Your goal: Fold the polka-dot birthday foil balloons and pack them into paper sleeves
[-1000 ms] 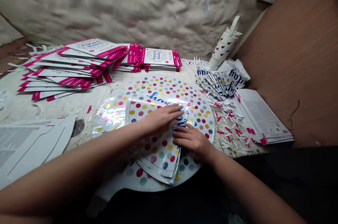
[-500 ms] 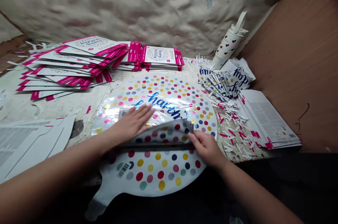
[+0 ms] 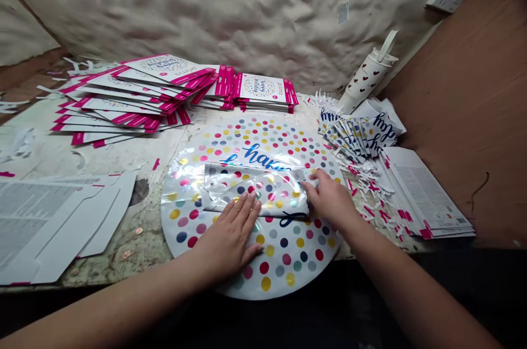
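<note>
Left hand (image 3: 228, 239) flat on foil balloon (image 3: 251, 195)

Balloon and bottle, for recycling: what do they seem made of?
The balloon looks like metallised foil film: glossy, with silvery rainbow glare along its creases. The bottle has a smooth white finish with printed hearts, perhaps plastic or coated metal.

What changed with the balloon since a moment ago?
The balloon's folded flap now lies flat across its middle. The left hand slid down onto the foil below it, the right hand to the flap's right end. The pink-edged packets stayed put.
</note>
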Motion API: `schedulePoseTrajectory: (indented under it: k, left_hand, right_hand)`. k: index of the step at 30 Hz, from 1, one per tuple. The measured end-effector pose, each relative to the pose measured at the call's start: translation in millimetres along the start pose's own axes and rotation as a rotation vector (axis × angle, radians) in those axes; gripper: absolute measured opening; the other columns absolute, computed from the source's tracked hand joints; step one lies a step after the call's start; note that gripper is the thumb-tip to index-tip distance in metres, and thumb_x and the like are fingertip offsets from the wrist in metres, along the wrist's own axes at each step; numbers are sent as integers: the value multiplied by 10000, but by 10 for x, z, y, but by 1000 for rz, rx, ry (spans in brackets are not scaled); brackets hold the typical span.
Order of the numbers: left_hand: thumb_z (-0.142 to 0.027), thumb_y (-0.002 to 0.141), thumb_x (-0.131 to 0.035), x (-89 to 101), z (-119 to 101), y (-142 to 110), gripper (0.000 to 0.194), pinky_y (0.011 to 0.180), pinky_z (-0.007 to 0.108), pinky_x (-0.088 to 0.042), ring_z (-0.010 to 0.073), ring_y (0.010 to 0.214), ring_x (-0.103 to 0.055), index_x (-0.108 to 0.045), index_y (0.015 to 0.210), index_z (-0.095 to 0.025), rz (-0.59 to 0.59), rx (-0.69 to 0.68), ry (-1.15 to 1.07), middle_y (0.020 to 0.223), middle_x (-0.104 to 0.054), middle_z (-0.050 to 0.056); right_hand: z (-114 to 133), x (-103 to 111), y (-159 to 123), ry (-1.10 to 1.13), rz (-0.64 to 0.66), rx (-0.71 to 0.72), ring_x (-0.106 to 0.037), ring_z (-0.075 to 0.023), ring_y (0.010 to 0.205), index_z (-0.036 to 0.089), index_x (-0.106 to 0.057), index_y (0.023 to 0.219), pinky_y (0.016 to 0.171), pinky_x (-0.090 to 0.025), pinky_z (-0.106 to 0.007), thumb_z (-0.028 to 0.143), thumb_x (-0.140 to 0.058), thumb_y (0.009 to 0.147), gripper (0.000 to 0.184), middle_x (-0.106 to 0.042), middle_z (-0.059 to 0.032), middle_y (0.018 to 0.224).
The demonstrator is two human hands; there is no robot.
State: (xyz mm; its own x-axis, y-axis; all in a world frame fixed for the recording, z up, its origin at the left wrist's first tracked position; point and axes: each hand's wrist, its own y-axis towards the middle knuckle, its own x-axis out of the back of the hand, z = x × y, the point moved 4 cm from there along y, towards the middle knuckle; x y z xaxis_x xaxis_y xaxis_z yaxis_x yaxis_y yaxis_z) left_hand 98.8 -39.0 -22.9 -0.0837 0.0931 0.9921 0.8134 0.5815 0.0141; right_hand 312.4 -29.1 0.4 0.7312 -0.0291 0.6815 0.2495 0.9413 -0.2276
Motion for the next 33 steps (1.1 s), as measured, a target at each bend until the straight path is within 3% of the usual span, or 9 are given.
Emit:
schedulePoseTrajectory:
  k: [5, 10, 15, 17, 21, 24, 28, 30, 33]
  left_hand:
    - [-543, 867, -351, -11, 106, -20, 714, 1053, 480, -269, 344, 1330, -239, -336, 1365, -32, 37, -33, -29, 1424, -272, 218]
    - [-532, 874, -333, 85, 66, 56, 709, 1045, 483, -293, 337, 1326, -251, -317, 1372, -28, 107, 13, -21, 1429, -263, 210]
    - [-156, 837, -395, 126, 53, 219, 472, 1018, 461, -346, 334, 1247, -401, -452, 1273, 16, 128, 116, 87, 1332, -429, 240]
    - [-36, 776, -366, 118, 86, 238, 512, 1012, 404, -375, 288, 1244, -420, -450, 1281, -10, 140, 88, 67, 1333, -449, 203]
    - [-67, 789, -396, 80, 131, 212, 579, 1050, 393, -333, 261, 1303, -334, -356, 1365, -107, 156, 0, -60, 1408, -367, 143]
    - [-114, 816, -444, 30, 87, 196, 607, 1048, 478, -297, 303, 1326, -273, -311, 1390, -257, 175, -96, -104, 1446, -308, 117]
    - [-124, 794, -496, -40, 59, 131, 651, 1030, 555, -264, 354, 1336, -220, -299, 1388, -305, 147, -180, -129, 1473, -238, 131]
    - [-104, 799, -473, -36, 71, 75, 596, 1029, 541, -278, 339, 1319, -277, -362, 1365, -255, 96, -218, -158, 1438, -320, 141]
    - [-109, 834, -408, 81, 137, 58, 413, 976, 420, -393, 265, 1161, -498, -552, 1211, -196, 17, -185, -326, 1236, -570, 118]
  right_hand:
    - [357, -392, -473, -591, -144, 886, -534, -316, 1121, 108, -522, 1205, 917, -443, -493, 179, -458, 845, 373, -585, -184, 1195]
    - [274, -411, -438, -846, -176, 847, -628, -328, 959, 34, -619, 1040, 818, -497, -516, 19, -367, 817, 337, -646, -240, 1043]
    - [403, -182, -888, -595, -323, 1248, -571, -254, 1091, 169, -604, 1075, 1007, -390, -475, 100, -467, 841, 280, -673, -104, 1046]
    - [268, -99, -935, -401, -397, 1172, -410, -265, 1260, 221, -437, 1285, 1051, -328, -504, 132, -526, 815, 486, -538, -93, 1277]
    - [-258, -106, -609, -214, -287, 624, -223, -287, 1351, 188, -26, 1444, 1017, -380, -504, 200, -557, 776, 854, -201, -137, 1484]
    - [-341, -160, -459, -240, -218, 715, -167, -269, 1367, 194, 34, 1445, 1057, -320, -499, 175, -514, 793, 852, -167, -122, 1497]
    - [-158, -209, -478, -392, 44, 1165, -295, -223, 1328, 283, -287, 1391, 1089, -222, -502, 83, -426, 847, 596, -445, -52, 1375]
    - [-119, -194, -452, -373, 222, 1145, -459, -209, 1225, 260, -505, 1245, 1063, -289, -450, 121, -454, 855, 418, -585, -39, 1237]
    - [-105, -134, -299, -186, 367, 852, -604, -212, 1041, 234, -654, 1019, 960, -406, -397, 190, -531, 813, 243, -687, -34, 1054]
